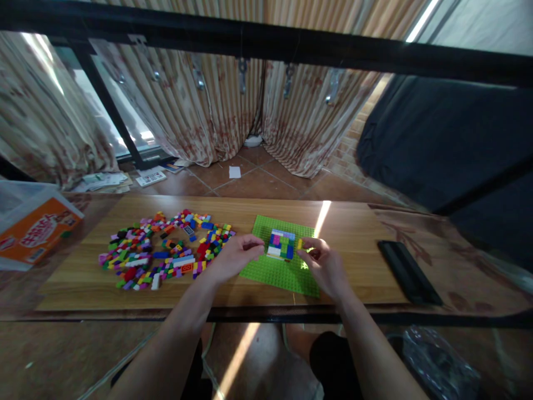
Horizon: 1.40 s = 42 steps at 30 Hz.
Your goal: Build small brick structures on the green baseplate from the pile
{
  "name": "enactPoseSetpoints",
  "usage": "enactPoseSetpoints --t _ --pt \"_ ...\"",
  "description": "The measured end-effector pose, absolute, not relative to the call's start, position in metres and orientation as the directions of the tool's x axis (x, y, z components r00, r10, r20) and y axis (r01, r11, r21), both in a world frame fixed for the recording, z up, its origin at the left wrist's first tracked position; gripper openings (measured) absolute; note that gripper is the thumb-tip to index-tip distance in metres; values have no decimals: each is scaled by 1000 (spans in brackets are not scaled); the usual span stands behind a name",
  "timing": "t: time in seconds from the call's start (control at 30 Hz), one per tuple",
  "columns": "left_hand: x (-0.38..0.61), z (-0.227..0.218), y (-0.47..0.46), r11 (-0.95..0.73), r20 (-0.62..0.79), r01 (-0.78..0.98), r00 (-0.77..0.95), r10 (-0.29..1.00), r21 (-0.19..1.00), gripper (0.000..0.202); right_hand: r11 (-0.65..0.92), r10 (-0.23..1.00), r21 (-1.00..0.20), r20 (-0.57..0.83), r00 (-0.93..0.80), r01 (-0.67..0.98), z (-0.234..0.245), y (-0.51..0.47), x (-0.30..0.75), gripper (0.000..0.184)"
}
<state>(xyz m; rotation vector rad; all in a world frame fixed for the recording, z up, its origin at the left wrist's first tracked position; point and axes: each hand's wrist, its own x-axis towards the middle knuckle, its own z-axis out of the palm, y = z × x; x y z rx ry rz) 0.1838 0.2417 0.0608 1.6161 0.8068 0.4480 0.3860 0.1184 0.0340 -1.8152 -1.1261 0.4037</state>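
A green studded baseplate [275,278] lies on the wooden board. Built on its middle is a low, roughly square patch of bricks [281,244] in white, blue, pink, green and light blue. My right hand [327,264] pinches a small yellow brick [300,243] between thumb and index finger, just right of the patch. At the patch's left side is my left hand [239,254], its fingers curled and the thumb and index tips close together. Whether anything sits between those tips cannot be made out.
Loose coloured bricks [137,261] spread in a ring on the board's left half. A clear box with an orange label [39,230] stands at the far left. A black tray-like object [408,272] lies at the right end. A dark bar [266,33] crosses the view above.
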Motion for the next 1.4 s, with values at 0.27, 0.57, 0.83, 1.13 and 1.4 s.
enactPoseSetpoints --t 0.27,0.57,0.83,1.13,1.4 --pt "192 58 244 -54 -124 232 684 719 971 22 0 849 -914 214 483 405 28 129 383 32" --pt "189 62 244 -75 -115 247 672 732 966 21 -17 859 -915 193 474 404 29 129 384 35" --pt "188 59 246 -45 -121 229 663 739 972 18 -95 854 -886 163 495 455 26 131 385 41" --pt "185 54 248 -119 -98 267 676 731 956 21 -79 841 -933 126 526 350 24 131 383 49" --pt "185 50 250 -160 -73 274 680 730 948 26 -162 811 -950 26 585 266 35 131 391 60"
